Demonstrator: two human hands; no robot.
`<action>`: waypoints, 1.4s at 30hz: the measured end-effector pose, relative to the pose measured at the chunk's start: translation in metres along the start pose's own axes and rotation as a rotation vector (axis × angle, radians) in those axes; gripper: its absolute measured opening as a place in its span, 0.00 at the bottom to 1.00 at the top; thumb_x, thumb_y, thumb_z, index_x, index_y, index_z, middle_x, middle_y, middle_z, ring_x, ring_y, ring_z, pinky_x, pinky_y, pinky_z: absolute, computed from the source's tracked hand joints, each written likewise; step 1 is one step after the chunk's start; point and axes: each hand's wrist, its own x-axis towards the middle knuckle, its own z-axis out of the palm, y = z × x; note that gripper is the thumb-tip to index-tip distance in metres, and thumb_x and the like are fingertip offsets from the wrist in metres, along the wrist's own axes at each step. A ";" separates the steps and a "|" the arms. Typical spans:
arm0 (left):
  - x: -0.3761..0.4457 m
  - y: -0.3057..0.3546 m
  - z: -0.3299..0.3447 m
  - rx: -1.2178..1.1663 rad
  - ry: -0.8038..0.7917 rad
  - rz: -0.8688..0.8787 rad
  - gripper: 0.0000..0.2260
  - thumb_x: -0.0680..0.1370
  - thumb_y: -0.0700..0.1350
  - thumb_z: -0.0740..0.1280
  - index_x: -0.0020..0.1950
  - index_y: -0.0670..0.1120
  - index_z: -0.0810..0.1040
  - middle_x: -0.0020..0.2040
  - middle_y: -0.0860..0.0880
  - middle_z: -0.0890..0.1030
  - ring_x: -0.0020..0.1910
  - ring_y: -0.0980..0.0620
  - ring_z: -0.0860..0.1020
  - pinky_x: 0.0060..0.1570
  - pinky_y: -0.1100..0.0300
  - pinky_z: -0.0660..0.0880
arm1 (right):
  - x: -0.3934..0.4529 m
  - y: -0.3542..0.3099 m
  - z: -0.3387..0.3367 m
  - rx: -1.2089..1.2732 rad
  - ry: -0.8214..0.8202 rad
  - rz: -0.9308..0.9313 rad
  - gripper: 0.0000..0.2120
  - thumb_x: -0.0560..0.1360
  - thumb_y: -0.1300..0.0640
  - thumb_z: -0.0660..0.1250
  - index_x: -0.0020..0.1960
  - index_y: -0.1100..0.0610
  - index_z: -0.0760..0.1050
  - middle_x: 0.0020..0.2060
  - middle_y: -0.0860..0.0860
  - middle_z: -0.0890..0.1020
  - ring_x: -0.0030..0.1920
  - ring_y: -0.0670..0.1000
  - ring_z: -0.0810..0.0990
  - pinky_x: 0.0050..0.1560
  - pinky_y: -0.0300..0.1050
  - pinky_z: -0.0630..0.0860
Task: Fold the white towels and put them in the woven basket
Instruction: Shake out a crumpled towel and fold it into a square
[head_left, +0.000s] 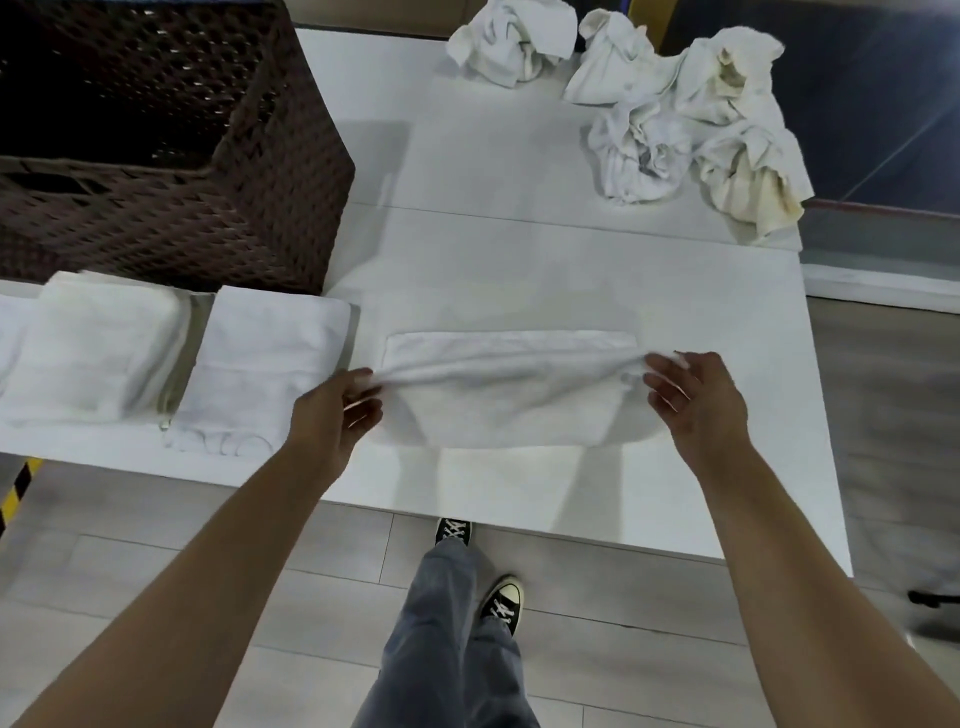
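Note:
A white towel lies partly folded on the white table in front of me. My left hand pinches its left corner and my right hand pinches its right corner, lifting the near fold off the table. Two folded white towels lie side by side to the left. The dark brown woven basket stands at the back left, its inside dark. Several crumpled white towels are heaped at the back right.
The table's near edge runs just below my hands, with my legs and sneakers on the grey floor under it. A crumpled towel hangs near the table's right edge. Yellow-black tape marks the floor at the left.

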 end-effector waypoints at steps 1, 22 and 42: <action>0.007 0.002 0.004 0.029 -0.027 0.013 0.10 0.78 0.34 0.63 0.55 0.38 0.81 0.44 0.42 0.81 0.39 0.47 0.78 0.41 0.59 0.80 | 0.006 -0.001 0.004 -0.007 -0.033 0.009 0.03 0.78 0.56 0.61 0.48 0.53 0.74 0.52 0.54 0.87 0.45 0.55 0.85 0.49 0.45 0.77; 0.089 -0.029 0.022 0.845 0.091 0.438 0.23 0.76 0.47 0.71 0.70 0.56 0.70 0.61 0.56 0.79 0.53 0.51 0.79 0.54 0.54 0.77 | 0.053 0.081 0.045 -0.749 0.106 -0.488 0.25 0.73 0.57 0.65 0.70 0.49 0.71 0.62 0.47 0.79 0.58 0.41 0.78 0.59 0.39 0.72; 0.054 -0.042 0.019 0.450 0.006 -0.254 0.15 0.72 0.49 0.78 0.53 0.43 0.80 0.47 0.46 0.84 0.43 0.47 0.82 0.38 0.56 0.77 | 0.010 0.172 0.031 -1.499 -0.489 -0.897 0.27 0.74 0.59 0.64 0.73 0.50 0.73 0.74 0.50 0.72 0.72 0.52 0.70 0.73 0.51 0.64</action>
